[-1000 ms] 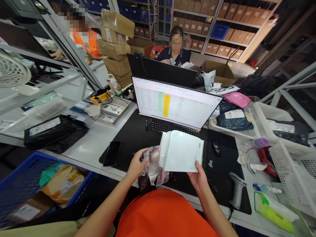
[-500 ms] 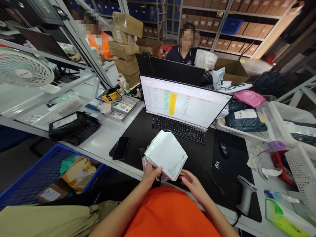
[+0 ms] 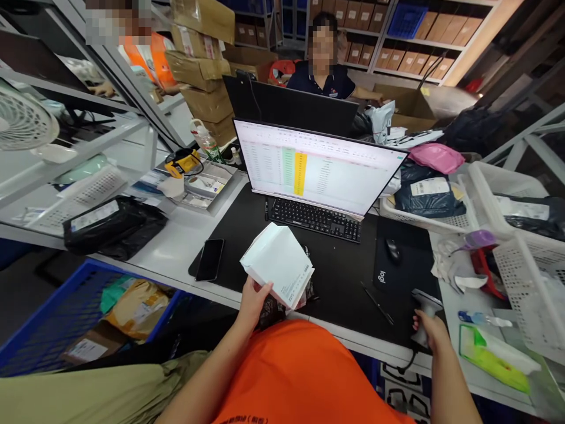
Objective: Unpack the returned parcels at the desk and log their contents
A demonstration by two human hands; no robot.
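My left hand (image 3: pixel 253 300) grips a white box (image 3: pixel 279 259) by its near left corner, thumb on top, and holds it tilted over the black desk mat (image 3: pixel 339 282). Small print and a barcode run along the box's near right edge. Beneath the box, dark crinkled plastic (image 3: pixel 270 313) shows, mostly hidden. On the right, my right hand (image 3: pixel 431 331) is wrapped around the handle of a grey barcode scanner (image 3: pixel 426 303), whose cable hangs toward the desk edge. A black pen (image 3: pixel 377 303) lies on the mat between my hands.
Behind the mat stand a keyboard (image 3: pixel 315 219) and a monitor (image 3: pixel 326 171) with a spreadsheet. A phone (image 3: pixel 209 259) lies left, a mouse (image 3: pixel 392 250) right. White baskets (image 3: pixel 521 277) line the right side; a blue crate (image 3: pixel 57 312) sits low left. A person (image 3: pixel 322 76) is opposite.
My right hand has left the box and moved right, closing around the scanner. The left hand still holds the box. The whole view has shifted slightly.
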